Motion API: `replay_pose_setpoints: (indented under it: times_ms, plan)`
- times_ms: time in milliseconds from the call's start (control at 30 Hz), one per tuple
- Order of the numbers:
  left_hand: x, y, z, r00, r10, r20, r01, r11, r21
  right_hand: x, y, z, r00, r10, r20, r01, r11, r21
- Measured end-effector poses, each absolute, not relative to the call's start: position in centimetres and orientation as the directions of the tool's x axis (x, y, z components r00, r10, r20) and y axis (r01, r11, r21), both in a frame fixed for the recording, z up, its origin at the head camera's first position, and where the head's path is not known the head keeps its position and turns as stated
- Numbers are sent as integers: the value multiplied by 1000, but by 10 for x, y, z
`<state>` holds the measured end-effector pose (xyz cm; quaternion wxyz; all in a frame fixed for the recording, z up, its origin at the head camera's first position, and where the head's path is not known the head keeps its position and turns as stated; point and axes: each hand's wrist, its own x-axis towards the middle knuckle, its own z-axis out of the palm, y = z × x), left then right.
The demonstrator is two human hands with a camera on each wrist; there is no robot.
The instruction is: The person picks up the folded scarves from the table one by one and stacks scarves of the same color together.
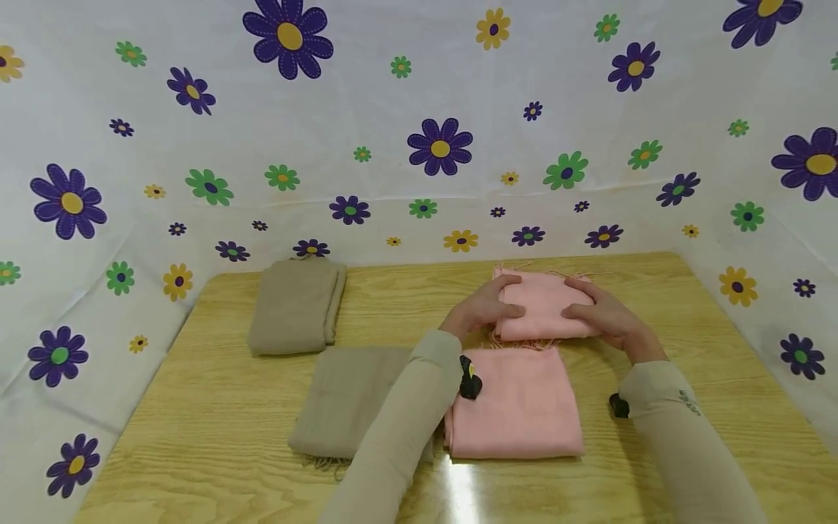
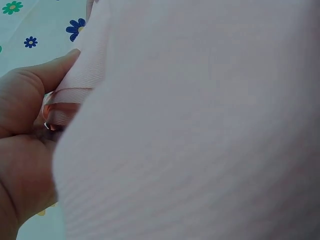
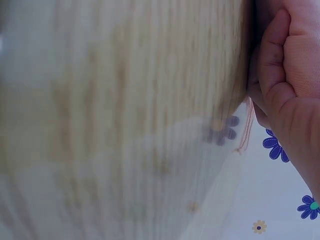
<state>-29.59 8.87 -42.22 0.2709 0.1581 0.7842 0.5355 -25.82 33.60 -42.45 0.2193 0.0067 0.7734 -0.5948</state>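
Both hands hold a folded pink fringed scarf [image 1: 543, 309] at the back right of the table. My left hand [image 1: 481, 304] grips its left side, thumb on the face toward me. On the opposite side my right hand [image 1: 605, 316] grips it the same way. Pink cloth [image 2: 190, 120] fills most of the left wrist view, with the left thumb along its edge. In the right wrist view the right hand [image 3: 282, 95] curls against the pink fabric [image 3: 305, 60]. Just in front lies a second folded pink scarf [image 1: 517, 411].
A folded beige scarf [image 1: 291, 309] lies at the back left. Another beige one [image 1: 350, 393], fringe toward me, lies front centre, partly under my left sleeve [image 1: 406, 415]. A flower-printed white sheet [image 1: 366, 102] encloses the wooden table [image 1: 216, 407] at the back and sides.
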Motion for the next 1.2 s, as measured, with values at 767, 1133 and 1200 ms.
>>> replay_pose_setpoints:
  times_ms: [767,1133,1200]
  plan:
    - [-283,81,-419,-806,476,-351,-228,297,927,-247,328,-422,-893,-270,-361,282,290,-915]
    - [-279,74,-416,-800,447,-401,-327,236,915,-245,319,-417,-862,-286,-418,340,285,-896]
    - [-278,72,-414,-798,448,-404,-328,238,914,-245,317,-415,-856,-293,-425,350,276,-895]
